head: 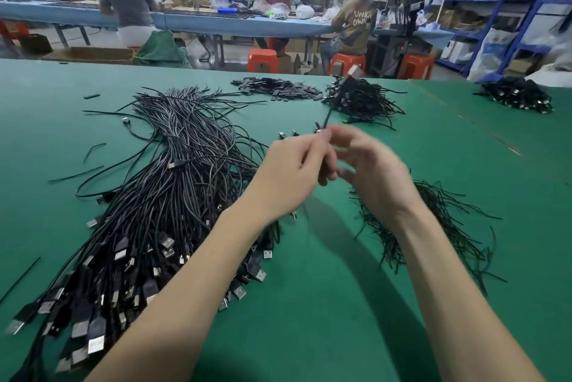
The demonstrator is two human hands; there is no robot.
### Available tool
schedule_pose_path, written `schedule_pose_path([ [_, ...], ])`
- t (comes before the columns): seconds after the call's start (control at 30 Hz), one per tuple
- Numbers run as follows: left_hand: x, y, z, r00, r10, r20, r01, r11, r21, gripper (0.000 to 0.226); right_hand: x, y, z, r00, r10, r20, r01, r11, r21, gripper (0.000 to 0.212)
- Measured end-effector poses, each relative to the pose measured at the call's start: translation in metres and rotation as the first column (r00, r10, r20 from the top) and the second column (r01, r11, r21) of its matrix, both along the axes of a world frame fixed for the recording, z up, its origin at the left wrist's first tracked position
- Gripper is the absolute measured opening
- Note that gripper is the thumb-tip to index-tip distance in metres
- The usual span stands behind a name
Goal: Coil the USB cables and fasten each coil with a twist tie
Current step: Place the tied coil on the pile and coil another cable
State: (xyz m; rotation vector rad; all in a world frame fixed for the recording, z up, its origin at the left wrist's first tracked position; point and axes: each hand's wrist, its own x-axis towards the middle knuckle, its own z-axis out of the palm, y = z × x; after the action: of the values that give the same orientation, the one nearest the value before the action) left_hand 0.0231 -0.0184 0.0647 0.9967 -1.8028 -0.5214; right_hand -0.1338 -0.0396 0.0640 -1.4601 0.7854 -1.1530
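Above the green worktop [309,304], the left hand [291,177] grips a folded cable [325,161] and the blurred right hand [374,174] seems to pinch a tie on it, so I'd hold the coil steady while twisting snug.

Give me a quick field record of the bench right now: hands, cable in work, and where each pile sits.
left hand: grips the folded cable
right hand: blurred, fingers at the same cable
cable in hand: connector end sticks up past the hands
loose cables: big pile on the left
twist ties: heap on the right, under the right wrist
tied coils: pile beyond the hands
surface: green table
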Motion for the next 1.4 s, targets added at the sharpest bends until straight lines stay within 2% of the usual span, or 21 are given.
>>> schedule_pose_path([
  [0.1, -0.004, 0.000, 0.004, 0.934, -0.069, -0.351, 0.144, 0.971, 0.193, 0.050, 0.001, 0.002, -0.023, 0.904, 0.088, -0.418, -0.121, 0.991, -0.052, 0.030],
  [0.17, -0.003, 0.002, 0.008, 0.894, -0.109, -0.434, 0.237, 0.938, 0.253, 0.051, 0.007, 0.004, -0.028, 0.870, 0.099, -0.483, -0.165, 0.982, -0.095, 0.025],
  [0.23, 0.002, 0.003, 0.013, 0.895, -0.099, -0.434, 0.229, 0.938, 0.259, 0.052, 0.014, 0.003, -0.028, 0.873, -0.093, -0.478, -0.037, 0.966, -0.256, 0.027],
  [0.3, 0.011, 0.003, 0.020, 0.934, -0.071, -0.351, 0.169, 0.951, 0.257, 0.053, 0.017, 0.002, -0.027, 0.852, -0.348, -0.391, 0.182, 0.897, -0.402, 0.030],
  [0.33, 0.016, 0.004, 0.023, 0.975, -0.037, -0.218, 0.089, 0.968, 0.233, 0.053, 0.018, 0.003, -0.026, 0.843, -0.411, -0.347, 0.257, 0.875, -0.411, 0.031],
  [0.37, 0.020, 0.004, 0.025, 0.999, 0.025, -0.032, -0.019, 0.983, 0.184, 0.054, 0.018, 0.003, -0.025, 0.856, -0.405, -0.322, 0.277, 0.884, -0.376, 0.032],
  [0.4, 0.022, 0.006, 0.027, 0.985, 0.102, 0.143, -0.119, 0.986, 0.117, 0.053, 0.018, 0.004, -0.025, 0.886, -0.346, -0.309, 0.243, 0.913, -0.328, 0.032],
  [0.43, 0.023, 0.008, 0.028, 0.952, 0.169, 0.254, -0.188, 0.981, 0.050, 0.052, 0.020, 0.005, -0.025, 0.912, -0.278, -0.302, 0.188, 0.937, -0.293, 0.031],
  [0.5, 0.019, 0.012, 0.030, 0.935, 0.227, 0.274, -0.226, 0.973, -0.035, 0.046, 0.025, 0.006, -0.024, 0.962, -0.168, -0.215, 0.109, 0.959, -0.260, 0.030],
  [0.57, 0.011, 0.015, 0.032, 0.961, 0.223, 0.161, -0.219, 0.975, -0.046, 0.041, 0.023, 0.005, -0.021, 0.989, -0.117, -0.096, 0.093, 0.970, -0.224, 0.024],
  [0.6, 0.008, 0.016, 0.033, 0.972, 0.220, 0.076, -0.219, 0.975, -0.022, 0.040, 0.020, 0.004, -0.019, 0.990, -0.102, -0.099, 0.078, 0.973, -0.216, 0.019],
  [0.67, 0.006, 0.015, 0.035, 0.978, 0.195, -0.074, -0.191, 0.980, 0.065, 0.041, 0.012, 0.003, -0.019, 0.976, -0.046, -0.214, -0.004, 0.974, -0.228, 0.014],
  [0.73, 0.006, 0.013, 0.036, 0.970, 0.073, -0.230, -0.029, 0.982, 0.189, 0.044, 0.010, 0.005, -0.021, 0.960, 0.021, -0.280, -0.084, 0.973, -0.215, 0.016],
  [0.8, 0.005, 0.014, 0.038, 0.915, -0.017, -0.402, 0.139, 0.951, 0.278, 0.047, 0.016, 0.008, -0.021, 0.956, 0.026, -0.294, -0.092, 0.973, -0.212, 0.014],
  [0.87, 0.006, 0.015, 0.039, 0.877, -0.008, -0.481, 0.183, 0.930, 0.320, 0.050, 0.023, 0.010, -0.020, 0.955, -0.006, -0.295, -0.064, 0.972, -0.227, 0.006],
  [1.0, 0.015, 0.013, 0.043, 0.801, 0.025, -0.598, 0.244, 0.899, 0.365, 0.053, 0.024, 0.011, -0.018, 0.952, -0.162, -0.260, 0.074, 0.946, -0.316, 0.024],
  [1.1, 0.018, 0.013, 0.045, 0.718, -0.059, -0.693, 0.399, 0.851, 0.341, 0.056, 0.023, 0.009, -0.021, 0.950, -0.211, -0.231, 0.136, 0.943, -0.303, 0.035],
  [1.2, 0.014, 0.014, 0.044, 0.730, -0.109, -0.674, 0.437, 0.833, 0.338, 0.059, 0.018, 0.009, -0.018, 0.962, -0.095, -0.256, 0.034, 0.972, -0.232, 0.018],
  [1.27, 0.014, 0.012, 0.042, 0.698, -0.079, -0.712, 0.429, 0.842, 0.327, 0.058, 0.010, 0.012, -0.010, 0.959, 0.028, -0.281, -0.086, 0.977, -0.196, 0.010],
  [1.33, 0.016, 0.009, 0.040, 0.617, -0.021, -0.787, 0.431, 0.846, 0.315, 0.053, -0.004, 0.017, 0.002, 0.949, 0.195, -0.249, -0.214, 0.975, -0.052, 0.019],
  [1.4, 0.017, 0.006, 0.038, 0.572, 0.040, -0.819, 0.424, 0.841, 0.336, 0.039, -0.024, 0.021, 0.014, 0.868, 0.414, -0.275, -0.387, 0.910, 0.149, 0.020],
])
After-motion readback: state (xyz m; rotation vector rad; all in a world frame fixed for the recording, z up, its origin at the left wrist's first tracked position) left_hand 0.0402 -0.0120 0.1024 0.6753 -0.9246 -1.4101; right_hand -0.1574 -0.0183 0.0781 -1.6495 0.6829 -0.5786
